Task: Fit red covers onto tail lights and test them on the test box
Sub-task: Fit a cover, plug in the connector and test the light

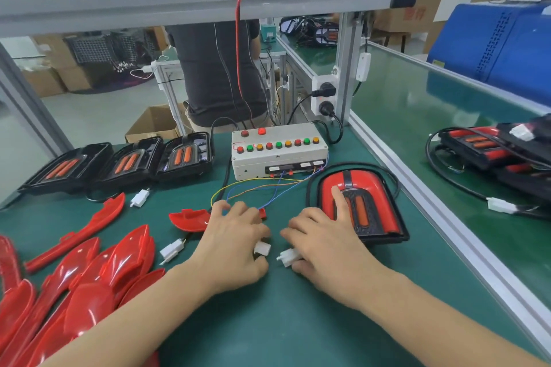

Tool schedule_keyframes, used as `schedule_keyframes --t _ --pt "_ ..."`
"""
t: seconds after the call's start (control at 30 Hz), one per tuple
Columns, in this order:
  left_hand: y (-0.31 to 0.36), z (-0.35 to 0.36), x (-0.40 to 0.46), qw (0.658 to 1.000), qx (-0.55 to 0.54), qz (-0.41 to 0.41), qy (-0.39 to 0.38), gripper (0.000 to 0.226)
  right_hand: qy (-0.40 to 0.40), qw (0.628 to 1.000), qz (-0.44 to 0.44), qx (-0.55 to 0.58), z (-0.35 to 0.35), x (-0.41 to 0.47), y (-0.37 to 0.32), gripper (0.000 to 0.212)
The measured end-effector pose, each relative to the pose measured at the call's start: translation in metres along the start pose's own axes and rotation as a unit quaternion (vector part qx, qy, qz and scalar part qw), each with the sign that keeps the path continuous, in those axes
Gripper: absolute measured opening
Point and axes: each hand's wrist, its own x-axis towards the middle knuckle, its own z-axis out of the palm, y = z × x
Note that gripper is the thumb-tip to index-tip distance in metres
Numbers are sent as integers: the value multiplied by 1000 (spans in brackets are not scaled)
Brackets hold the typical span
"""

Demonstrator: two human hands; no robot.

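Currently, stage: connector mating, judged the start of the test step for one unit.
Left hand [235, 243]: fingers curled, pinching a white connector [262, 248] that seems to run on the thin coloured wires [253, 185] from the test box [278, 152].
Right hand [323, 243]: fingers curled round a second white plug [286, 257]; index finger stretched forward, resting on the covered tail light [359, 202].
Connector gap: the two white plugs sit just beside each other, faces opposed, not yet joined.
Done so far: one tail light wears its red cover and lies on the tabletop [298, 322] just right of the right hand, in front of the test box.
Remaining: three bare tail lights [125, 162] stand in a row to the left of the box, no covers on them; a heap of loose red covers [89, 274] lies near the left forearm.
Right bench: further lights [489, 152] stacked beyond the aluminium rail [417, 194]; tested or not, cannot tell.
Test box status: one top lamp looks lit; the rest unclear.
Progress estimate: early, roughly one unit of four at this station.
Next need: align plug faces squarely before pushing home.
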Motion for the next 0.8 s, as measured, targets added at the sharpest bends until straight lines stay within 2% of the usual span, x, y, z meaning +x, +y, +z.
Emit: schedule_keyframes --t 0.07,0.17,0.23,0.3,0.33,0.4,0.43,0.5,0.53,0.6,0.63,0.67,0.7,0.8 --pt "1 -2 0 998 -68 -11 15 56 67 995 26 64 -7 -8 12 54" --pt "14 -7 0 990 -122 21 61 68 202 953 177 138 -23 -22 44 61" --pt "26 -8 3 995 -88 32 30 66 185 913 311 189 -34 -32 67 67" --pt "36 -5 9 999 -42 21 4 50 94 861 400 299 -33 -41 83 74" --pt "38 -3 12 1000 -20 20 -1 40 49 819 419 388 -31 -43 86 73" --pt "42 -3 19 1000 -1 10 -6 27 -9 728 415 545 -23 -44 87 60" --pt "43 -4 20 1000 -27 -4 1 23 -14 698 407 589 -17 -43 88 46" --pt "41 -8 22 981 -177 -60 54 13 8 664 405 629 -8 -42 89 29" --pt "39 -14 22 956 -259 -101 93 8 21 645 407 646 -6 -42 88 27" --pt "39 -27 26 881 -403 -161 188 10 37 616 409 673 -4 -42 87 27" --pt "43 -33 29 850 -444 -161 233 11 38 609 407 680 -3 -42 86 27" --pt "50 -39 32 838 -458 -143 259 12 38 602 404 687 -3 -42 85 27" --pt "61 -44 34 846 -448 -111 268 11 37 591 400 699 -3 -41 84 26" --pt "98 -40 36 903 -350 17 247 10 29 535 377 755 -6 -40 85 22"
